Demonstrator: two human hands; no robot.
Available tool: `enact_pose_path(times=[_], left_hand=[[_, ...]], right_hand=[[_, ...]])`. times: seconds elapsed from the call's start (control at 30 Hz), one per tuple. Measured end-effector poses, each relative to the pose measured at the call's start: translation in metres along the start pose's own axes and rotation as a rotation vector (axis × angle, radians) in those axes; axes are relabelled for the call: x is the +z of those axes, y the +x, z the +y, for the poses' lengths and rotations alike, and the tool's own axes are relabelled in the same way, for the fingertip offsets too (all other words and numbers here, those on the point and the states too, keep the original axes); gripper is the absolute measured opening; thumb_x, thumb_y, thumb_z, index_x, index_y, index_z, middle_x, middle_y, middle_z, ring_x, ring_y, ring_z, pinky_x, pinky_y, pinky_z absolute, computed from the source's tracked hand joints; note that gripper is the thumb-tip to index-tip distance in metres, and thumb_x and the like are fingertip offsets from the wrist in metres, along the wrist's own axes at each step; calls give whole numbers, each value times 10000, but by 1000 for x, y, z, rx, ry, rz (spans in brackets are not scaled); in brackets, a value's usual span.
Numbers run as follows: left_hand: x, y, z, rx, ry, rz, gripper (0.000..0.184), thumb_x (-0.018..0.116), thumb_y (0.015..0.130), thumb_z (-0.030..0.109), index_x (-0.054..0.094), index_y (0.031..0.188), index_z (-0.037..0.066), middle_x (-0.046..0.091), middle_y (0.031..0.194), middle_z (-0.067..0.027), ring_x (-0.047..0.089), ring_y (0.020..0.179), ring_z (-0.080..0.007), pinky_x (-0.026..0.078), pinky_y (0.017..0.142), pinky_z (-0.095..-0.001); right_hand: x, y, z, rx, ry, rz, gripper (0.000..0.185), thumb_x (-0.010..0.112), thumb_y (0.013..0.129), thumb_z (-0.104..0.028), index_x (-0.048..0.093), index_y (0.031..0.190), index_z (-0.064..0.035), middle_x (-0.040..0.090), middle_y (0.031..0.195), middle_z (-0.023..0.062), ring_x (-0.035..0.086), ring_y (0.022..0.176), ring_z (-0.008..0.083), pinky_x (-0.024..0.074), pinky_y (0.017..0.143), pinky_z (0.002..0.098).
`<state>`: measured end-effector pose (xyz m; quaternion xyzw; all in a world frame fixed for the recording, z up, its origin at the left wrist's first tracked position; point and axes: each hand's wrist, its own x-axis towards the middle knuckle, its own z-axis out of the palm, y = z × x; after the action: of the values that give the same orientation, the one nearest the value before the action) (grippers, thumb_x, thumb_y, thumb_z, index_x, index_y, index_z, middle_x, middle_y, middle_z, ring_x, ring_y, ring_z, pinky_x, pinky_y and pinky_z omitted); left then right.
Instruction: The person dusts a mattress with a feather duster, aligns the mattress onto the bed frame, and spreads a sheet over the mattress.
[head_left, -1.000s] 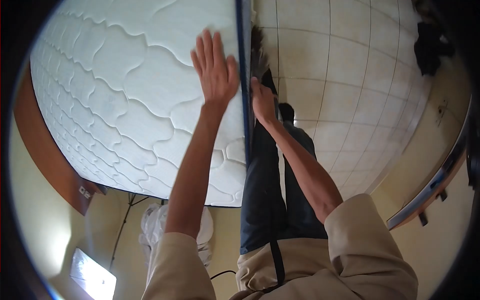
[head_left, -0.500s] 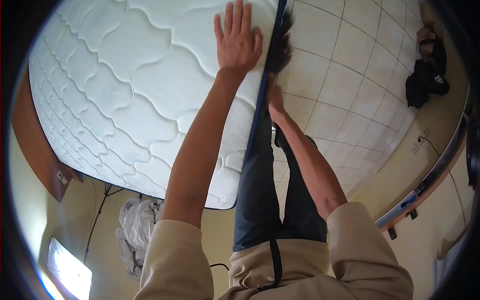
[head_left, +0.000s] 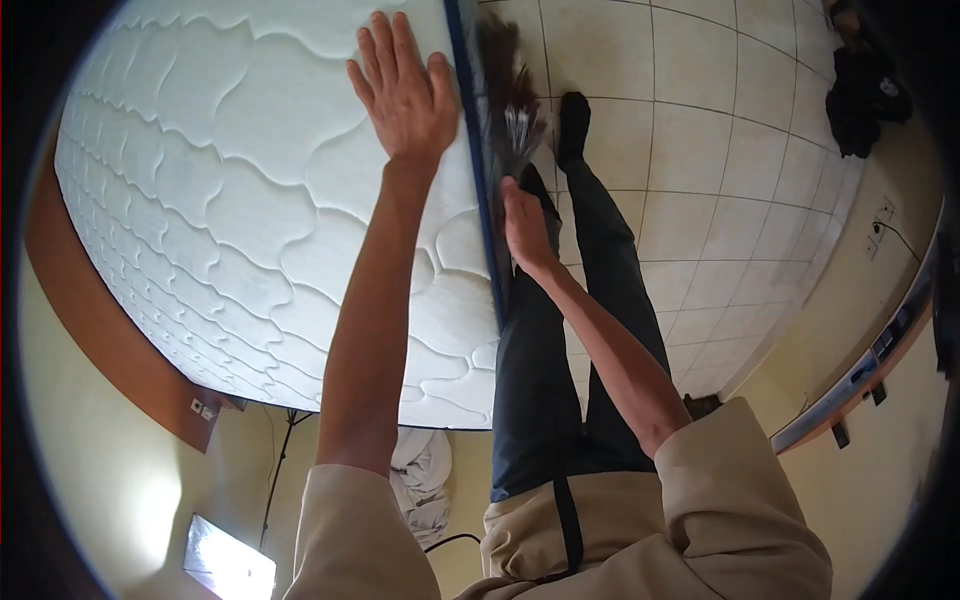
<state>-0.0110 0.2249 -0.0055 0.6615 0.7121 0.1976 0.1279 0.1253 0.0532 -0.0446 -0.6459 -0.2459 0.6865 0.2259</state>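
My left hand (head_left: pixel 410 115) lies flat with fingers spread on the white quilted mattress (head_left: pixel 230 200), near its dark blue edge. Just past that edge, my right hand (head_left: pixel 527 228) is closed around the handle end of a feather duster (head_left: pixel 516 110). Its dark brown and grey feathers point away from me alongside the mattress, slightly smeared by motion. The grip hides most of the handle.
Pale floor tiles (head_left: pixel 690 160) lie to the right of the bed, under my feet. A black bag or cloth (head_left: pixel 860 100) is by the right wall. A crumpled pale cloth (head_left: pixel 420 480), a bright lit panel (head_left: pixel 230 558) and a brown headboard (head_left: pixel 110 340) are at lower left.
The view has shifted, so the mattress edge appears further left. My right hand and the duster have swung out from the mattress side, showing more feathers. My left hand stays flat on the mattress.
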Motion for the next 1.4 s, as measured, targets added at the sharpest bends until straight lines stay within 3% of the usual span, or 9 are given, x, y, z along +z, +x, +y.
enact_pose_path(times=[0.13,0.33,0.4,0.5,0.63,0.77,0.83,0.93,1.4], left_hand=[[14,57,1,28,34,53,605,407,1010,356,334,1549,92,259,1626,-172,175,1519,-365,80,1217,-543],[28,155,0,212,101,113,576,397,1017,308,335,1546,87,272,1626,-150,188,1518,-351,78,1221,-534],[28,156,10,14,38,92,548,390,1017,273,369,1531,86,286,1623,-144,198,1516,-347,95,1219,-527],[30,158,15,6,60,89,543,377,1011,263,389,1529,102,305,1618,-133,212,1516,-323,104,1220,-513],[24,155,14,-4,86,78,547,346,1014,255,371,1543,117,296,1625,-113,217,1518,-308,97,1221,-507],[25,161,19,-35,81,77,577,374,966,196,384,1532,87,313,1617,-131,217,1517,-336,81,1218,-516],[22,159,20,-32,96,58,591,377,953,192,379,1533,78,310,1616,-145,215,1518,-339,77,1216,-522],[22,160,21,-68,98,37,585,372,960,198,379,1533,75,310,1616,-145,215,1517,-340,73,1214,-528],[24,294,7,-15,47,-69,594,389,1017,277,288,1568,78,181,1651,-179,118,1535,-355,22,1217,-544]], right_hand=[[-8,36,-27,31,-164,40,616,417,1062,-483,509,662,-23,414,572,-14,387,570,89,342,524,357],[-5,67,-79,-9,47,-85,667,396,1053,-501,410,649,28,364,551,127,378,549,192,351,560,424],[0,79,-80,39,-50,45,673,392,1057,-495,398,644,36,335,544,134,358,552,190,350,559,441],[-7,82,-99,16,-4,-140,665,331,1070,-478,532,771,81,479,600,232,518,574,310,398,639,520],[-12,90,-120,-191,-50,-69,640,359,1068,-479,523,781,68,452,578,202,499,543,253,394,583,478],[-17,111,-142,165,105,-129,678,419,1048,-519,488,681,47,427,528,123,466,524,210,405,546,425],[-20,126,-147,-60,160,-156,694,457,1033,-526,473,643,48,433,524,94,492,510,199,407,529,389],[-13,149,-150,141,-126,33,688,489,1025,-511,506,644,62,456,515,102,488,507,185,389,523,386],[1,183,-216,-132,-33,-98,633,445,1042,-455,557,759,100,517,591,232,564,601,238,400,609,441]])
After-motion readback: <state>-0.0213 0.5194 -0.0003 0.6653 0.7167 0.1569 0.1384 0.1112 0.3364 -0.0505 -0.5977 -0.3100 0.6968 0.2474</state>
